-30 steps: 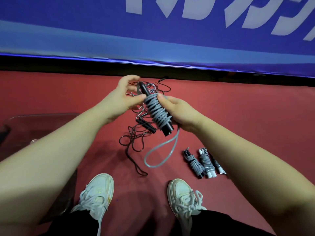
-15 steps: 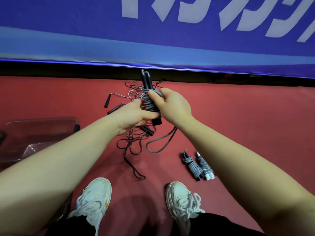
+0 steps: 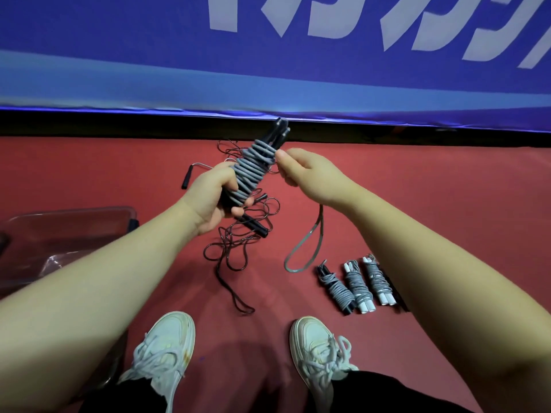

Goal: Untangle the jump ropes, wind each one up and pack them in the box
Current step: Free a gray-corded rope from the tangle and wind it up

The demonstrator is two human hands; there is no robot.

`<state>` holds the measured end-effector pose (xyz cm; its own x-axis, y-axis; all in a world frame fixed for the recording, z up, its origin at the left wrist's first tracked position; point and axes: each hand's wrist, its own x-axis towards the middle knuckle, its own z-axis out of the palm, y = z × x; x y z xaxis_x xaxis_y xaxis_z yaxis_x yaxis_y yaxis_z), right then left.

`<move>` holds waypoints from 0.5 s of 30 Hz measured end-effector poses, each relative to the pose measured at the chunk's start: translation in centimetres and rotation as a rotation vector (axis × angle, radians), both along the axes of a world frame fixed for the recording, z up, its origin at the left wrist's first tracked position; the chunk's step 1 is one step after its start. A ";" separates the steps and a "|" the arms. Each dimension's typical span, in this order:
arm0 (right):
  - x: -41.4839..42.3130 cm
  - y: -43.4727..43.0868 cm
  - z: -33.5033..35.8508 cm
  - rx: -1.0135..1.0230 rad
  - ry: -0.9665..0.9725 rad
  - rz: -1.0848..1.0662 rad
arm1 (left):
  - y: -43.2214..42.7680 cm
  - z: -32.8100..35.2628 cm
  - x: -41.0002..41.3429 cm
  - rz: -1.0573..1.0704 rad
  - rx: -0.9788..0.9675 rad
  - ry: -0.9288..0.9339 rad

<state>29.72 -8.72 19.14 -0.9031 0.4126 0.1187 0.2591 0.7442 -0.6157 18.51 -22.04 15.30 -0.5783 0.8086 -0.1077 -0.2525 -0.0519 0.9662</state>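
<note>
Red flooring [image 3: 417, 189] is seen beneath a part-wound grey jump rope [image 3: 253, 171], clasped round its lower coils by the left hand [image 3: 213, 201]. Above that grip, cord appears pinched by the right hand [image 3: 304, 174]; a limp tail [image 3: 307, 248] hangs below. Soft and light, it is judged best held by the stiff handles [image 3: 278, 131].

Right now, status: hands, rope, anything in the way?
Left hand grips the part-wound grey rope; right hand pinches its loose tail. Wound ropes on floor, outside box. Dark tangle lies below the hands.
</note>
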 end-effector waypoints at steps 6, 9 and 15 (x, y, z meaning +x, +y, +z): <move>-0.5 0.0 -0.6 -0.044 0.056 0.039 | 0.6 0.2 0.0 -0.115 0.094 -0.206; -0.4 0.1 -0.8 0.101 -0.021 0.043 | 0.5 0.1 0.1 -0.128 0.060 -0.156; -0.2 0.7 -1.8 -0.169 0.065 0.104 | 1.0 -0.5 -0.2 -0.102 0.066 -0.177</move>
